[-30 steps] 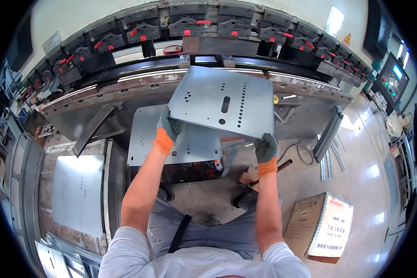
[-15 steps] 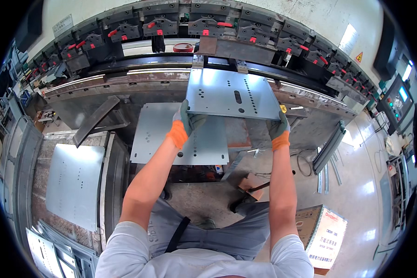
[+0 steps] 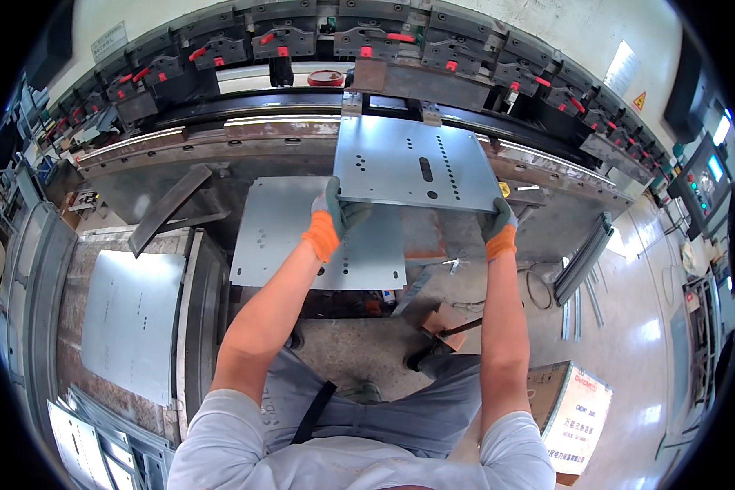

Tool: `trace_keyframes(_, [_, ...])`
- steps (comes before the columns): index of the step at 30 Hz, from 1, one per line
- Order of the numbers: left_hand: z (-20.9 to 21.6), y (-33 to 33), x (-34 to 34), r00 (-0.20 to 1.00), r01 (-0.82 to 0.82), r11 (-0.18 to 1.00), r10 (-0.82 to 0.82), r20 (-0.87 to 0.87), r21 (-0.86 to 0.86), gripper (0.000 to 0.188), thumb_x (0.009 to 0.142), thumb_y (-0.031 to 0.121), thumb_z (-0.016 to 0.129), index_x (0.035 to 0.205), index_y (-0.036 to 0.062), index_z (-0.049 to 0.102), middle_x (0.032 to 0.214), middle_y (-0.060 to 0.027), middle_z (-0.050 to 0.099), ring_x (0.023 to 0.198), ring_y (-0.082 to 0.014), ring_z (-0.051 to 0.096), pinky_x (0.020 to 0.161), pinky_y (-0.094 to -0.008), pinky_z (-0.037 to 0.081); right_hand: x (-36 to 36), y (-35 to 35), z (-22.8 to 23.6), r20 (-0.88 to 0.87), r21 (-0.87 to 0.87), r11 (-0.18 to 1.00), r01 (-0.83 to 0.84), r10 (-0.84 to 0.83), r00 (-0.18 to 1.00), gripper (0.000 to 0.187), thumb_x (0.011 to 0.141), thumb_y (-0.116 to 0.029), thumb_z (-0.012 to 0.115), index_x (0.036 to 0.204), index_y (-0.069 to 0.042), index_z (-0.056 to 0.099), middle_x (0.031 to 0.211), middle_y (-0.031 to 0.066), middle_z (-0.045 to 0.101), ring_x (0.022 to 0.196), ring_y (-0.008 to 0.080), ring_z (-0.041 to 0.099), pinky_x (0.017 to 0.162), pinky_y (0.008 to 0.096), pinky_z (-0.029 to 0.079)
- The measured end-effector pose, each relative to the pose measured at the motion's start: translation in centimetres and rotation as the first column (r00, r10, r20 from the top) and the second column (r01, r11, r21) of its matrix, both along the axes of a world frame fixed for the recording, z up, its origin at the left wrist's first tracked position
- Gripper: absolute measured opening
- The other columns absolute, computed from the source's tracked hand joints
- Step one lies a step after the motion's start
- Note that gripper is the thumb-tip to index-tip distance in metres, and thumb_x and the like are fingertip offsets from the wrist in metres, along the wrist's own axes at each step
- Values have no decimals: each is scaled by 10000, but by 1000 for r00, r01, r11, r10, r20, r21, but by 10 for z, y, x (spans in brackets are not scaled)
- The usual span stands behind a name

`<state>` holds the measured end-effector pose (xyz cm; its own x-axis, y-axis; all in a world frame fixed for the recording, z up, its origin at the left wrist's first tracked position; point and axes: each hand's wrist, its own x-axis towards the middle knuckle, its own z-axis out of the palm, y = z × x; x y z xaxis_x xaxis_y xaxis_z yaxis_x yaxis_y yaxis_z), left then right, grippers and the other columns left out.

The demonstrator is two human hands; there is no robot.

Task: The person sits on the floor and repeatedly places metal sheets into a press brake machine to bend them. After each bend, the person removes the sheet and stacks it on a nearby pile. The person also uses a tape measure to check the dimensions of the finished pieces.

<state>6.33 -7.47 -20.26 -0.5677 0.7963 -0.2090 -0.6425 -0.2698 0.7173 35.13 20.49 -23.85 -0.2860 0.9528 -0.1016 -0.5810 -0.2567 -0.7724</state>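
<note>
A flat sheet metal panel (image 3: pixel 392 167) with rows of round holes and a long slot lies with its far edge in the jaw of a press brake. My left hand (image 3: pixel 336 214), in a grey-green glove with an orange cuff, grips the panel's near left corner from below. At the near right corner, my right hand (image 3: pixel 496 224) holds the same panel in a matching glove. Beneath and left of it, a second punched metal sheet (image 3: pixel 282 245) rests on a low stand, partly covered by the held panel and my left arm.
Red-handled clamps (image 3: pixel 367 39) line the upper beam. At left, another sheet (image 3: pixel 135 318) lies on a worn bench, with stacked panels (image 3: pixel 77 445) below it. A cardboard box (image 3: pixel 576 416) stands by my right side; a control panel (image 3: pixel 702 184) hangs far right. A slanted steel bar (image 3: pixel 167 211) juts near the bench.
The held panel and both hands have shifted very slightly to the right and away from me. My grip on its two near corners is the same.
</note>
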Motion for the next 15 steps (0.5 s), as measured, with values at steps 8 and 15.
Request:
trace_keyframes(8, [9,3,3,998,10,1000,-9,57,-18,511,997,489,472,1162,24,607,969,-165,714,828,-298,725,727,-424,614,8,12,-1,-13,-8,1000,7,-8,1000,219,887,-187,607,1087,-109,646,970,51,694,806,223,690,716,422,612])
trace_keyframes(15, [20,0,6,999,-1,998,4,54,-56,475,997,469,494,1176,41,594,970,-151,705,831,-306,720,723,-428,604,5,8,4,38,-38,998,40,-39,999,240,876,-184,616,1101,-105,639,1028,74,685,844,246,688,735,434,615])
